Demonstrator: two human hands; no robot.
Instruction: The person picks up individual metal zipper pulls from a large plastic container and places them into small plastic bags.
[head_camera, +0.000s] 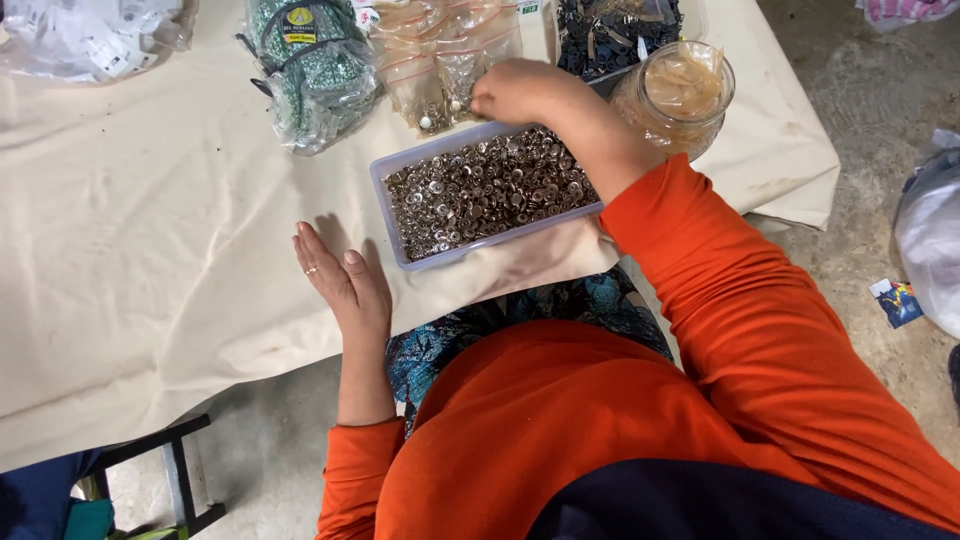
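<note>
On the cloth-covered surface (150, 200), the left hand (340, 280) lies flat, fingers spread and holding nothing, just left of a shallow plastic tray (385, 195) filled with metal snap buttons (485, 190). Beyond the tray's far edge, the right hand (515, 92) has its fingers pinched shut on a small zip bag (455, 80). A clear plastic jar (680, 95) stands near the right forearm.

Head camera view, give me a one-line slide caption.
Right hand reaches past a tray of metal snaps toward small bags; left hand rests flat on the cloth.
</note>
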